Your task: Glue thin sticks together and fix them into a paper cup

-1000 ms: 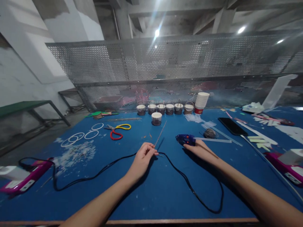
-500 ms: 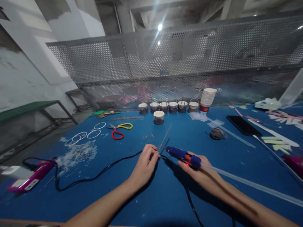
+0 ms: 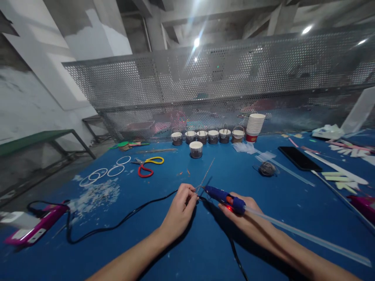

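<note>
Between the thumb and fingers of my left hand is a thin, stiff, twisted strand, slanting up and to the right; whether it is wire or cord I cannot tell. My right hand is wrapped round a blue hot glue gun with a red light glowing on it. Its nozzle points left and is at the strand's lower end, close to my left fingertips; whether they touch is unclear. A long clear glue stick sticks out of the gun's back. Beyond the hands stands a grey-wrapped paper cup.
Scissors and white rings lie to the left, near a magenta power strip with a black cable. Several wrapped cups with handles, a cup stack, grey yarn and a phone are farther back and right.
The glue gun has shifted slightly left, its nozzle now nearer the strand and my left fingertips. My left hand keeps its pinch. The view has tilted up a little.
</note>
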`<state>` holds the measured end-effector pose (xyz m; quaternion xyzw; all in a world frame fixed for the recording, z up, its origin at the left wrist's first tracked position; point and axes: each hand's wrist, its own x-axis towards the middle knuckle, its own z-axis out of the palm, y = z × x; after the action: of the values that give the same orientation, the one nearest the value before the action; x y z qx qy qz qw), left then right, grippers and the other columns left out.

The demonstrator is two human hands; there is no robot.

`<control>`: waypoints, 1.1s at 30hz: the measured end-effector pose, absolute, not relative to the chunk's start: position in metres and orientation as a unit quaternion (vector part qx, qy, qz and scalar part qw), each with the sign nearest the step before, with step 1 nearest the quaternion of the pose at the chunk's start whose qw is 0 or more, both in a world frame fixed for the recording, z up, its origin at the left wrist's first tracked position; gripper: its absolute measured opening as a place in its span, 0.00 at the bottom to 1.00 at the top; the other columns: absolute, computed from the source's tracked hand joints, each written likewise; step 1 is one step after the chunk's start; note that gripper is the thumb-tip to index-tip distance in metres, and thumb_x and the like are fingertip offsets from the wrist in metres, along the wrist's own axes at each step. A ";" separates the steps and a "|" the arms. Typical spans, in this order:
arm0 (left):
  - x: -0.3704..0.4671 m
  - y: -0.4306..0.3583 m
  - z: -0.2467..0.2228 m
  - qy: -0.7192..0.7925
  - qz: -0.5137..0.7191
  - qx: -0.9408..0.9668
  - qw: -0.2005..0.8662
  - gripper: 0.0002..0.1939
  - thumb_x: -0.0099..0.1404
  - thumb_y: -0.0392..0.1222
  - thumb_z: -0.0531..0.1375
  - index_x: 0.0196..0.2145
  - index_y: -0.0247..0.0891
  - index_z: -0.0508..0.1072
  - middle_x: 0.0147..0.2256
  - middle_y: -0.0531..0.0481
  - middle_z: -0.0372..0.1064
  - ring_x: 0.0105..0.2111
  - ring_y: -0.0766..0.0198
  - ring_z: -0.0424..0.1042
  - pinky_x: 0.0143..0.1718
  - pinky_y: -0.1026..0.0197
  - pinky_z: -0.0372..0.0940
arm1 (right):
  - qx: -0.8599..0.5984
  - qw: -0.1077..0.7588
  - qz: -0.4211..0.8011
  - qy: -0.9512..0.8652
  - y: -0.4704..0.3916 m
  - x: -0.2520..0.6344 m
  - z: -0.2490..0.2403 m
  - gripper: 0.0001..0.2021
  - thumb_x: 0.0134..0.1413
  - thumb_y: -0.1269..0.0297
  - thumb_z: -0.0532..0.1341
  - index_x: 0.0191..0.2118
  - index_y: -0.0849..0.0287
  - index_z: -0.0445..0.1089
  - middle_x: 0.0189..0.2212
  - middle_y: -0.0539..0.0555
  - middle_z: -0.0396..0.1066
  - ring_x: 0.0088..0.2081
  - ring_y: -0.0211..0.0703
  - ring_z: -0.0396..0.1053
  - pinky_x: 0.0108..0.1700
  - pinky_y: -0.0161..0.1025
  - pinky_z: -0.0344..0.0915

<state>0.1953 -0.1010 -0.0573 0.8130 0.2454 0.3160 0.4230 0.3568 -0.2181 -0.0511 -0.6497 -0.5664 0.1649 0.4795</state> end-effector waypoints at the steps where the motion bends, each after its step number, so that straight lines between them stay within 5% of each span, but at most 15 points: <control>1: 0.195 -0.101 -0.057 0.246 0.318 0.812 0.423 0.11 0.65 0.43 0.49 0.26 0.39 0.64 0.37 0.48 0.60 0.38 0.63 0.62 0.41 0.61 0.58 | -0.650 0.485 0.164 -0.562 -0.218 0.357 -0.051 0.10 0.51 0.60 0.57 0.22 0.58 0.65 0.19 0.50 0.66 0.20 0.36 0.60 0.22 0.34 0.54; 33: 0.194 -0.100 -0.058 0.243 0.318 0.815 0.418 0.10 0.64 0.42 0.51 0.26 0.39 0.65 0.37 0.48 0.60 0.37 0.63 0.62 0.39 0.61 0.58 | -0.638 0.451 0.137 -0.609 -0.222 0.358 -0.052 0.10 0.53 0.62 0.56 0.23 0.57 0.65 0.19 0.49 0.65 0.19 0.35 0.58 0.22 0.33 0.53</control>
<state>0.1945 -0.0995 -0.0577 0.8155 0.2427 0.3180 0.4183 0.3580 -0.2220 -0.0518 -0.6382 -0.6089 0.1367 0.4508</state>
